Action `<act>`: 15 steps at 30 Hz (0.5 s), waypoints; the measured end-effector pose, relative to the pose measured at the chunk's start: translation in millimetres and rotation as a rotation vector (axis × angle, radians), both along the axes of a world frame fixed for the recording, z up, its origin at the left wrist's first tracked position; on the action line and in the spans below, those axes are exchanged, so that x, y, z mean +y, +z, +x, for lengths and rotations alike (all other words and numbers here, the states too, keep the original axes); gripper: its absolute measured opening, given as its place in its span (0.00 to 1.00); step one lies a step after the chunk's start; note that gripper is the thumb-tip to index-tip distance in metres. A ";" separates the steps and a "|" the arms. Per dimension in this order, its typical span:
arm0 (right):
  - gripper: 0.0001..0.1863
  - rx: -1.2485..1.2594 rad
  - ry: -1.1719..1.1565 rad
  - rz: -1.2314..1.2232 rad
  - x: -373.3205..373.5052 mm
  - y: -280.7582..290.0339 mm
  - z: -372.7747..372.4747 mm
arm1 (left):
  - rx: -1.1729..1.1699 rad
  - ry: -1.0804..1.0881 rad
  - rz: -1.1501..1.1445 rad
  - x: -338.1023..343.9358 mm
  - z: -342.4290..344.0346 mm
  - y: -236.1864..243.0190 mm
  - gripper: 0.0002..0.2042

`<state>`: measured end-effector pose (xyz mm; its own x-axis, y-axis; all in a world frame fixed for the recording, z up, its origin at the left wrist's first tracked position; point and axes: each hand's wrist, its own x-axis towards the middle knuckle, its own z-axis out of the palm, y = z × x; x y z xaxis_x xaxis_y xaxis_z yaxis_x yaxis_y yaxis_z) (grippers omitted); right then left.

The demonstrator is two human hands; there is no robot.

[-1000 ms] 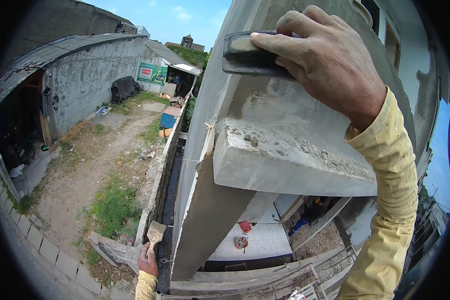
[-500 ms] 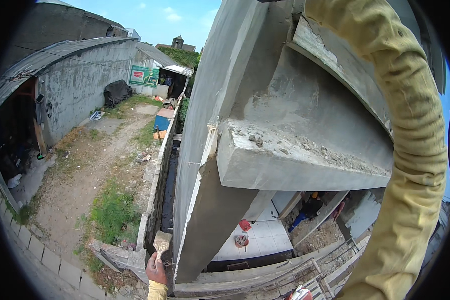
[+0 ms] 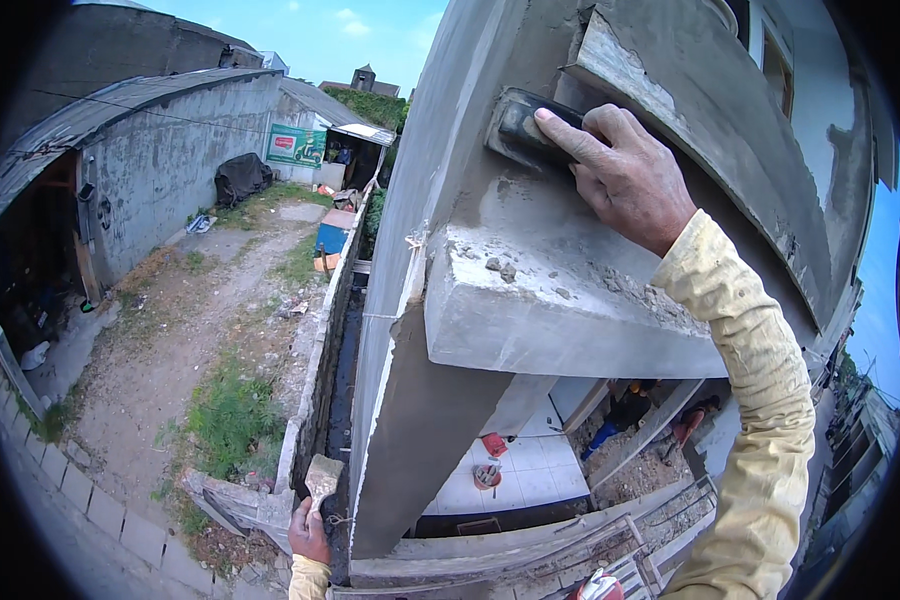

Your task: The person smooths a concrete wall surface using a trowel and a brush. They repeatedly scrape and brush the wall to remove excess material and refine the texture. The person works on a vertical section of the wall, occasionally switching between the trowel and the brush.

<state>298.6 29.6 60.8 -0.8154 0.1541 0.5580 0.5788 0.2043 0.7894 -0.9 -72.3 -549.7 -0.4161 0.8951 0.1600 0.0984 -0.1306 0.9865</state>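
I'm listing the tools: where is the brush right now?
In the head view, the brush is low and left of centre, in the left hand, left of the grey pillar.

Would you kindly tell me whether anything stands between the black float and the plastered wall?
Nothing visible does: the right hand holds the black float up to the plastered wall. Loose crumbs lie lower, on the ledge, out of its way.

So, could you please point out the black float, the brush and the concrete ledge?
Black float (image 3: 517, 124): head view, its uncovered left end.
Brush (image 3: 323, 476): head view, its broad upper end.
Concrete ledge (image 3: 570, 338): head view, its front face.
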 end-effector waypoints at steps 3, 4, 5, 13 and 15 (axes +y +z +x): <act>0.35 -0.040 -0.085 -0.034 -15.7 -6.6 37.1 | -0.063 0.055 0.080 -8.0 5.4 -7.0 0.21; 0.35 -0.049 -0.110 -0.025 -22.7 -7.6 50.6 | -0.032 0.057 0.040 -14.8 3.1 -6.1 0.21; 0.35 -0.053 -0.124 -0.014 -25.6 -7.4 58.6 | -0.012 0.066 0.041 -20.8 4.5 0.8 0.21; 0.33 0.110 0.103 0.032 3.7 -3.8 -0.9 | 0.013 0.087 0.081 13.4 -1.2 9.4 0.22; 0.31 0.123 0.098 -0.029 9.7 -9.4 13.8 | -0.061 0.100 0.112 29.1 -9.5 31.4 0.22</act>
<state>312.3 39.3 51.4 -0.7533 0.0946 0.6508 0.6467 0.2860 0.7071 -10.4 -43.2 -518.4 -0.5142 0.8267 0.2286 0.0570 -0.2329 0.9708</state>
